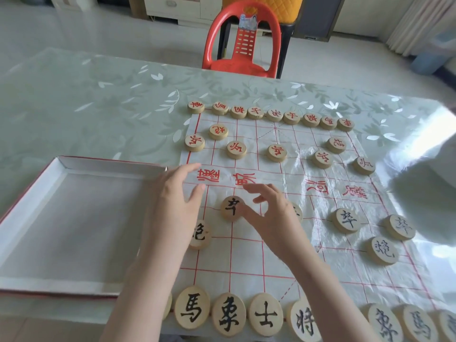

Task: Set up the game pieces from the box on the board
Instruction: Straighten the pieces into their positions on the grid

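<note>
Both forearms reach in from the bottom edge over the near half of the board (246,257), a thin sheet with a red grid lying on the table (98,107). The left hand (176,196) is at the board's left edge, just beside the shallow white box (111,166), palm down. Its fingers are straight and loosely spread, the thumb points right, and it holds nothing. The right hand (270,213) shows its back to the camera, its fingers (256,187) lightly bent and fanned toward the river band, released and carrying nothing. Its thumb side lies right at a soldier piece (229,208) inked 卒 in black; whether they touch cannot be told. Under the left wrist a cannon piece (201,234) is half hidden, and another disc (297,212) peeks out behind the right hand. Two more 卒 discs (345,220) sit further right, with a second black cannon (382,250) near them. The near row (229,314) reads 馬, 象, 士, 將 from the left, with more discs running off to the right. Across the river band, red characters are printed upside down, 河 among them. The red pieces (274,114) stand in their rows on the far half, their writing also inverted. A red plastic chair (243,45) stands beyond the table.
</note>
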Tool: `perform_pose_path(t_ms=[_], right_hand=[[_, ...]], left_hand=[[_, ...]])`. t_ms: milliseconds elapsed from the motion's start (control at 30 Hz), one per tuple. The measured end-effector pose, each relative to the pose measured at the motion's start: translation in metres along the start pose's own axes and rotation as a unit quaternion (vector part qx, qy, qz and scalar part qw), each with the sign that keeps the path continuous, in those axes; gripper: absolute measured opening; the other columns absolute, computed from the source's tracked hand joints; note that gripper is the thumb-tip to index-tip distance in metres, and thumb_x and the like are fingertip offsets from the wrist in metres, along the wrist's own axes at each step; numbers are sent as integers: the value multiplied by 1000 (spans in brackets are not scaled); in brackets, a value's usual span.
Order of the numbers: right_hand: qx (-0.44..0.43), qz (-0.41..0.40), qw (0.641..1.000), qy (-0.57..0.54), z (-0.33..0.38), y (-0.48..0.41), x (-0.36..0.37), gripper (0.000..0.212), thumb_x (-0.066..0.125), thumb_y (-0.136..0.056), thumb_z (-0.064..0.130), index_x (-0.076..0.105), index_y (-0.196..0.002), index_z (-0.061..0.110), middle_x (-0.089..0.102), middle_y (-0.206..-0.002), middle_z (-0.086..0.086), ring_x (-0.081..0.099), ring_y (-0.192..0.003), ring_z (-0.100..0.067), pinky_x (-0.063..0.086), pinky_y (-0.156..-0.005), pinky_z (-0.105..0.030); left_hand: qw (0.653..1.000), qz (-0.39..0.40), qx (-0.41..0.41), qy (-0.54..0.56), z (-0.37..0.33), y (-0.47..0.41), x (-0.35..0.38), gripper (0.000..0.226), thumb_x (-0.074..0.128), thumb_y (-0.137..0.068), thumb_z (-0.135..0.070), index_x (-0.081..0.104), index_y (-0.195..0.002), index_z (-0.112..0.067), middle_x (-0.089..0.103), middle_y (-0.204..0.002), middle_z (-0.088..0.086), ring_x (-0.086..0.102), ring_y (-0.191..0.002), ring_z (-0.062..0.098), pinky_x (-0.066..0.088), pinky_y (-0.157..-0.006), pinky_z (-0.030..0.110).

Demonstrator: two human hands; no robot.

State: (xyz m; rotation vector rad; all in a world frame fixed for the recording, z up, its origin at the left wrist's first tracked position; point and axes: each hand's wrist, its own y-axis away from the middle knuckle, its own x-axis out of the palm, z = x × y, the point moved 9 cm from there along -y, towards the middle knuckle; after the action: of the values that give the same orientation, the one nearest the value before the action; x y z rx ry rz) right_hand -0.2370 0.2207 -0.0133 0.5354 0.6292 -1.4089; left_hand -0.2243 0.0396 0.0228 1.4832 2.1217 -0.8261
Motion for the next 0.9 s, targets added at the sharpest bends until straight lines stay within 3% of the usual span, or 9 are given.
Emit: perform_pose_path(t_ms=[67,200,300,433,600,733,900], right_hand=[[16,11,1000,-16,-7,-10,-11,38,64,-84,31,57,-120,24,56,-117,12,53,-97,-4,38,-68,-3],[24,1,1000,-2,-20,-46,-51,39,67,-82,24,58,-119,18,60,-117,4,58,-98,-13,48,-85,-26],[47,-22,998,25,-41,-75,-80,43,70,-80,21,57,-120,16,61,-117,-2,60,-96,-18,50,-84,-34],[88,-28,994,57,-68,-102,-92,50,72,-78,24,54,-124,13,58,-124,-6,59,-101,-22,46,-68,-27],[79,-11,994,71,-69,-119,-75,61,72,-77,33,48,-130,14,50,-130,-7,53,-110,-21,38,-76,-25],[58,3,995,85,-58,-126,-62,63,71,-78,29,44,-134,17,46,-132,-7,52,-112,-22,36,-75,-23],[43,6,991,125,-58,-127,-55,58,65,-82,32,45,-135,20,45,-128,-9,48,-113,-25,40,-80,-29]], left_hand=[[999,29,-5,-17,-6,-15,9,37,62,-85,-17,58,-121,-25,60,-123,-4,52,-117,14,33,-88,18],[998,51,-18,-39,-15,-57,24,39,64,-83,-15,58,-121,-19,62,-122,-1,55,-114,18,41,-96,30],[992,108,-14,-70,-17,-76,57,44,67,-80,-16,57,-123,-17,59,-125,4,55,-113,20,42,-94,31],[985,128,17,-111,-21,-96,85,51,72,-76,-21,56,-125,-15,53,-129,9,50,-118,25,40,-98,34],[982,135,34,-126,-23,-111,106,60,76,-71,-28,53,-125,-17,50,-132,4,47,-121,22,39,-96,33],[976,157,62,-135,-23,-119,114,62,74,-73,-28,50,-129,-17,50,-132,2,47,-121,21,40,-97,35],[950,245,119,-155,-31,-117,131,62,70,-77,-20,46,-133,-26,45,-137,3,33,-132,21,30,-108,37]])
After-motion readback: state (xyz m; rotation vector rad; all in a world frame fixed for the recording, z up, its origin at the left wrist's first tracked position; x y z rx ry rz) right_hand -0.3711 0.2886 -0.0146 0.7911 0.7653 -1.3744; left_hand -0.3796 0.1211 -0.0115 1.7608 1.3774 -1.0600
